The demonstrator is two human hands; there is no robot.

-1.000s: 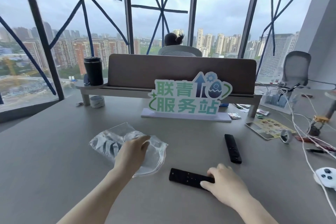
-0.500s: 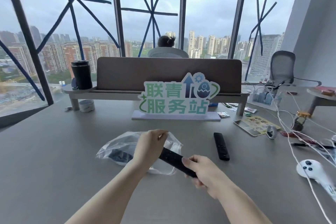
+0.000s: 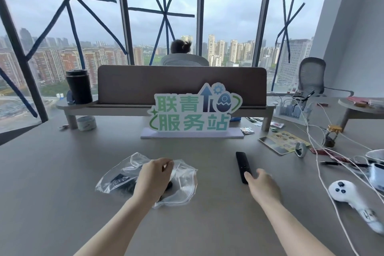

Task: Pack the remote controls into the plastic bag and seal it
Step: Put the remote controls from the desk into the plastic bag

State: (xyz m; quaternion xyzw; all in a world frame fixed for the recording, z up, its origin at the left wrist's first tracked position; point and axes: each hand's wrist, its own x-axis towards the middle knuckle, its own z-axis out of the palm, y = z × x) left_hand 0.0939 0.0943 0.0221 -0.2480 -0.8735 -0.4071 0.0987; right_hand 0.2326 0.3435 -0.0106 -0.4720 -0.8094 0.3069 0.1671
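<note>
A clear plastic bag (image 3: pixel 182 181) lies on the grey table (image 3: pixel 62 183), left of centre. A black remote (image 3: pixel 122 181) shows through its left part, partly hidden by my left hand (image 3: pixel 153 176), which pinches the bag's upper edge. A second black remote (image 3: pixel 242 165) lies bare on the table to the right, pointing away from me. My right hand (image 3: pixel 262 185) rests at that remote's near end, fingers touching it, not closed around it.
A green sign (image 3: pixel 193 114) on a white base stands behind the bag. White cables (image 3: pixel 320 172), a white controller (image 3: pixel 349 195), a pen, a card and small clutter crowd the right side. A desk shelf with a black tumbler (image 3: pixel 80 86) is at the back.
My right hand carried the first remote from the table into the bag, let it go, and moved right to the second remote. My left hand stayed on the bag's opening.
</note>
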